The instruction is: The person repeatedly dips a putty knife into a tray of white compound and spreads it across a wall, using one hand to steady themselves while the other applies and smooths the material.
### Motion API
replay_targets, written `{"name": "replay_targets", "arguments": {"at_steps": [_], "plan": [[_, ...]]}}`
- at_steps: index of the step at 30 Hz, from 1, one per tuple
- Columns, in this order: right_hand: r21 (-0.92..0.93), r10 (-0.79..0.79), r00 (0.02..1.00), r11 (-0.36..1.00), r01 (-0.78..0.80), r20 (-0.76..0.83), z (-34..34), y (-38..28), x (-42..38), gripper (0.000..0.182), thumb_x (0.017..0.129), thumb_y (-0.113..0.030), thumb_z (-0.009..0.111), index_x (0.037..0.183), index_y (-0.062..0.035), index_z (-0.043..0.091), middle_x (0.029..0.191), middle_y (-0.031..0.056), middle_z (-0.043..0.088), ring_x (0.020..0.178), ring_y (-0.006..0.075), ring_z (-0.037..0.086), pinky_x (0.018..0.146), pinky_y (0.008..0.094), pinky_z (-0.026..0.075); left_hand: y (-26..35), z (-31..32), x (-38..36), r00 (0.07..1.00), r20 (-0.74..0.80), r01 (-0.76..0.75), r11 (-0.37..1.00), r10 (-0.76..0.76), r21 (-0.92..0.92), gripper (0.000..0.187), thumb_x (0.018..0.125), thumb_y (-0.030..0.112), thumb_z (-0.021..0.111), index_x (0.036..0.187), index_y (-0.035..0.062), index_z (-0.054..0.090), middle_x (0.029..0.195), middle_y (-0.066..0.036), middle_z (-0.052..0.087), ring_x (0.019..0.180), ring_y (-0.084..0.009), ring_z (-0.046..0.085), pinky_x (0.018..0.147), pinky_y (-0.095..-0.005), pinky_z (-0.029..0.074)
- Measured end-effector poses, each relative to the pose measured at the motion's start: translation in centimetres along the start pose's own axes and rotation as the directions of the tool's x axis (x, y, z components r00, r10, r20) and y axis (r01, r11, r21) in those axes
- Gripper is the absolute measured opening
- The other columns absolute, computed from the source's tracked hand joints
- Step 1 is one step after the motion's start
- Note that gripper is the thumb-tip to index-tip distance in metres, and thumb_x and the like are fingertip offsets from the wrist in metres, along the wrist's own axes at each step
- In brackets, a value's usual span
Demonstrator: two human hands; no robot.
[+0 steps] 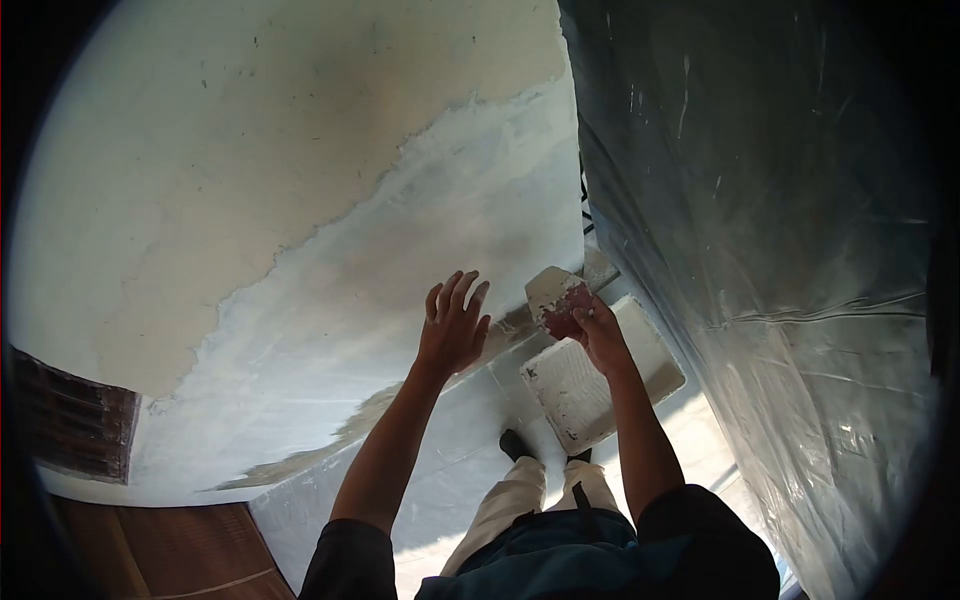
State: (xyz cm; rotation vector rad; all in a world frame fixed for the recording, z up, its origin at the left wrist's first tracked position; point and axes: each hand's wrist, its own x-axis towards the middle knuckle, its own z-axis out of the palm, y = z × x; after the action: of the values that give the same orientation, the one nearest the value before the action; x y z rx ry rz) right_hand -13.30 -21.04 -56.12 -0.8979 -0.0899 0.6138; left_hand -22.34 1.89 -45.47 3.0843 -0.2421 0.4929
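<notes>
My left hand (453, 325) is raised in front of the wall (390, 270), fingers apart and holding nothing. Pale smears show on its fingertips. In my right hand (602, 338) is a flat, reddish putty scraper (562, 303), gripped between thumb and fingers and coated with whitish filler along its broad end. Below the right hand and forearm lies a pale paint tray (560, 395), its ribbed part crusted with dried material. The right forearm covers part of the tray.
Dark plastic sheeting (760, 200) hangs along the right side. A brown slatted panel (75, 415) is set in the wall at left, above brown wooden boards (170, 550). Grey sheeting (450, 430) covers the floor by my feet.
</notes>
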Motion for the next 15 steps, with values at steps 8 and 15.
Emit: {"name": "replay_targets", "arguments": {"at_steps": [8,15], "plan": [[-0.362,-0.621,0.784,0.732,0.577,-0.007,11.9,-7.6,4.9,0.024,0.097,-0.002,0.048,0.119,0.0033,0.056,0.098,0.0109,0.068,0.090,0.0153,0.065,0.079,0.0271,0.049,-5.4,-9.3,7.1,0.939,-0.119,-0.291,0.929,0.323,0.228,0.049,0.084,0.020,0.058,0.131,0.0062,0.049,0.133,-0.013,0.044,0.126,-0.0328,0.041,0.106,-0.0490,0.033],[-0.675,-0.886,0.464,0.346,0.651,-0.006,18.6,-10.0,6.0,0.032,0.091,0.006,0.049,0.122,0.0050,0.056,0.112,0.0220,0.065,0.105,0.0330,0.065,0.090,0.0368,0.052,-9.7,-9.3,8.5,0.844,-0.126,-0.465,0.828,0.522,0.314,0.039,0.085,0.025,0.058,0.121,0.0111,0.057,0.129,-0.010,0.048,0.124,-0.0297,0.044,0.102,-0.0485,0.037]]}}
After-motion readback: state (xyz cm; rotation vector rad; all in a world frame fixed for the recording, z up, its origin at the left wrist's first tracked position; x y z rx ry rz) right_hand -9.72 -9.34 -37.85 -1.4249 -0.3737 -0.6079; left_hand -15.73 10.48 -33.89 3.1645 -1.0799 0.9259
